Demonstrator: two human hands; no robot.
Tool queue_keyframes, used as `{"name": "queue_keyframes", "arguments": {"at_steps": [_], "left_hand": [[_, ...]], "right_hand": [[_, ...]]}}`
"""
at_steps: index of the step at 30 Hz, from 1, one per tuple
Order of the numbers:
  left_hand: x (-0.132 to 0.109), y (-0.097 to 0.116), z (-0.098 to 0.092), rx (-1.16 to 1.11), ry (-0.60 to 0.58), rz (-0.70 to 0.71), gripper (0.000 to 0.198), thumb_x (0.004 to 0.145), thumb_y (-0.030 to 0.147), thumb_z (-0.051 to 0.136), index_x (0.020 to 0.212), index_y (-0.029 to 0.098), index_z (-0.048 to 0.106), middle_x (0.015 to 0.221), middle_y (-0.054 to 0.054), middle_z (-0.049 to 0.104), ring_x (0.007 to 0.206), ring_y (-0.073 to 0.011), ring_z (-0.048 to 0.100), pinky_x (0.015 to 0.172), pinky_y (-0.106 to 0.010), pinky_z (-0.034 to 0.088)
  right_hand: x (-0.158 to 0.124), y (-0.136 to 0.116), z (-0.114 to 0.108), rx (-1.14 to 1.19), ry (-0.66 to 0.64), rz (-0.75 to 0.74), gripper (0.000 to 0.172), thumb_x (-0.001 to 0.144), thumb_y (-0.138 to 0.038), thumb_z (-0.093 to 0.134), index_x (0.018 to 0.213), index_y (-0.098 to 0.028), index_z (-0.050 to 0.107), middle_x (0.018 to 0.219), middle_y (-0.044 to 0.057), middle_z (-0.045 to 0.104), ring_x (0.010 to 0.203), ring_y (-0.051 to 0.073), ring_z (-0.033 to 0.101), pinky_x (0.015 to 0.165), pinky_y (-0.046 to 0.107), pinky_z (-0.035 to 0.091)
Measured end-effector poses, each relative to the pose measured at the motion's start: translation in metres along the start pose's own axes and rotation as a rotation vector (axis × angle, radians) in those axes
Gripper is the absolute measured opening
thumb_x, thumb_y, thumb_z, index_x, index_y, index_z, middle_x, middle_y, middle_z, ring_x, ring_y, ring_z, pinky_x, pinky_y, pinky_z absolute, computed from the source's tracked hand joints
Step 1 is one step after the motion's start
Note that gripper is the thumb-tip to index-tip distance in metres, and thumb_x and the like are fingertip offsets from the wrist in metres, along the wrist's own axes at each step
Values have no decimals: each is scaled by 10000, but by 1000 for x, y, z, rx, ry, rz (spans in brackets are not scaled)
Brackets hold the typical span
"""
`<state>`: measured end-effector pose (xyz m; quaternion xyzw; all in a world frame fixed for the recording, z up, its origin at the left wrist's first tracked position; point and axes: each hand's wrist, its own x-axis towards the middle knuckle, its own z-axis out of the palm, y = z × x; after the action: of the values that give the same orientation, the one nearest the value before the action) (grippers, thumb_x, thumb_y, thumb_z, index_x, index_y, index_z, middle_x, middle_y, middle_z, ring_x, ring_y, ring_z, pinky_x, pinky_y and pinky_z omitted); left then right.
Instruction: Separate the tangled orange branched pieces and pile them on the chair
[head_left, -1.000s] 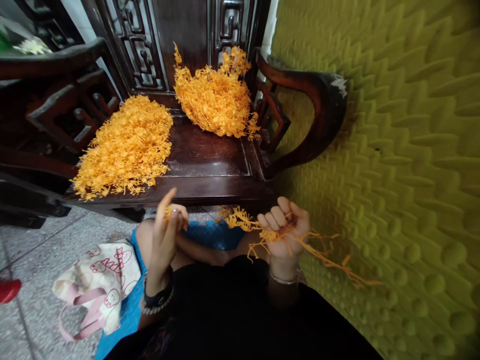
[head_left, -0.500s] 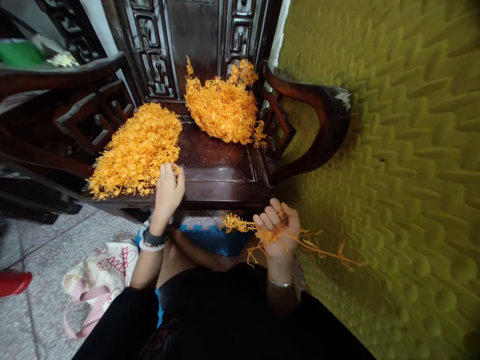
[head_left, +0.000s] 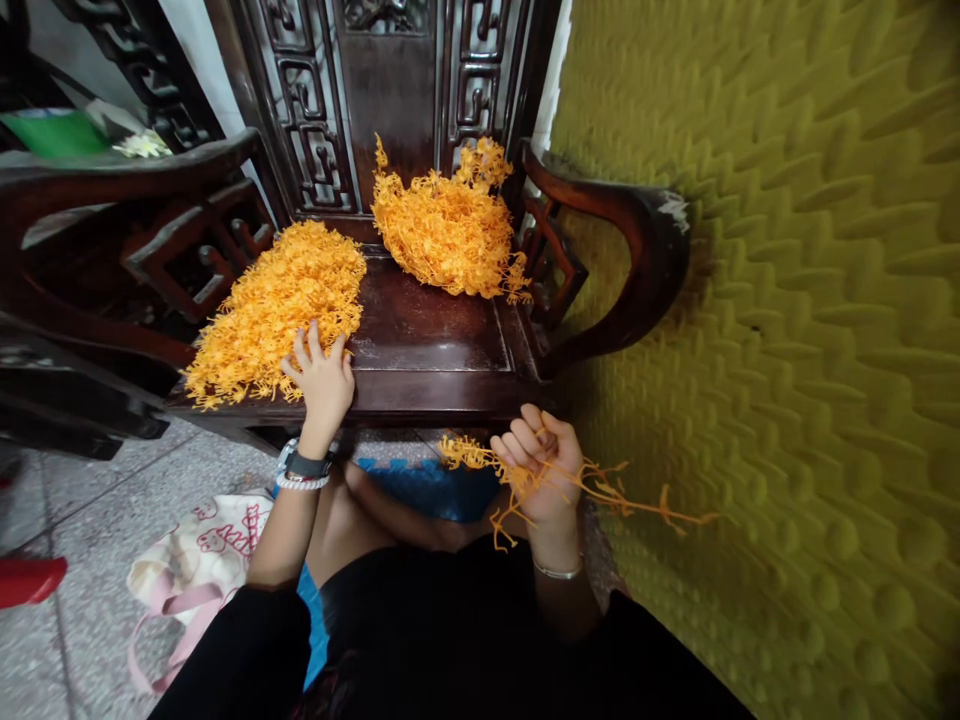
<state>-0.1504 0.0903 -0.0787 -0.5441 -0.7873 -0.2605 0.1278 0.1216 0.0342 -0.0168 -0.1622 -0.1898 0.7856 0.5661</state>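
My left hand [head_left: 323,380] is open, fingers spread, over the front right edge of a flat heap of small orange plastic-looking flower pieces [head_left: 281,310]. Whether its fingertips touch the heap I cannot tell. My right hand [head_left: 544,465] is closed around a bunch of thin orange stems [head_left: 652,508], held above my lap. A cluster of little orange pieces [head_left: 466,452] sticks out on the bunch's left side, while bare branching stems trail to the right. Farther back on the seat lies a second, tangled orange heap [head_left: 450,230].
Both heaps rest on a dark carved wooden chair [head_left: 427,330] with curved arms. A yellow-green textured wall [head_left: 787,300] stands close on the right. On the floor at left lie a white bag with pink straps [head_left: 202,560] and a red object [head_left: 30,580]. Blue matting [head_left: 420,490] shows beneath me.
My left hand has spread its bent fingers and shifted slightly left over the heap's edge. My right hand still grips the stems, in nearly the same place.
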Motion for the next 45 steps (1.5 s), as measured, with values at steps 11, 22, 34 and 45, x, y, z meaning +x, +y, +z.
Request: {"name": "queue_keyframes", "arguments": {"at_steps": [11, 22, 34, 45], "left_hand": [[-31, 23, -48, -457, -73, 335, 575, 935, 474, 402, 1461, 252, 332, 1566, -109, 222, 1450, -328, 111, 1132, -613, 45], [-119, 98, -50, -1092, -578, 241, 291, 841, 475, 590, 825, 184, 583, 777, -20, 605, 684, -152, 533, 643, -279, 407], [-134, 66, -74, -917, -700, 347, 228, 948, 291, 358, 865, 184, 542, 782, -51, 627, 731, -188, 589, 706, -313, 464], [-136, 34, -125, -745, -963, 579, 230, 958, 228, 288, 840, 198, 482, 825, -34, 584, 817, -180, 555, 854, -352, 457]], "right_hand": [[-2, 7, 4, 26, -13, -12, 437, 809, -252, 562, 601, -209, 181, 477, -110, 128, 388, 66, 80, 436, 174, 351], [0, 18, 10, 77, -51, 66, 418, 781, -215, 569, 605, -206, 189, 464, -115, 142, 385, 54, 72, 414, 165, 300], [0, 4, 2, -36, -38, 261, 388, 808, -211, 535, 593, -205, 212, 465, -109, 159, 388, 54, 77, 391, 167, 244], [-24, -8, 13, -205, -214, 536, 375, 826, -274, 531, 597, -210, 240, 466, -106, 163, 373, 48, 119, 399, 184, 250]]}}
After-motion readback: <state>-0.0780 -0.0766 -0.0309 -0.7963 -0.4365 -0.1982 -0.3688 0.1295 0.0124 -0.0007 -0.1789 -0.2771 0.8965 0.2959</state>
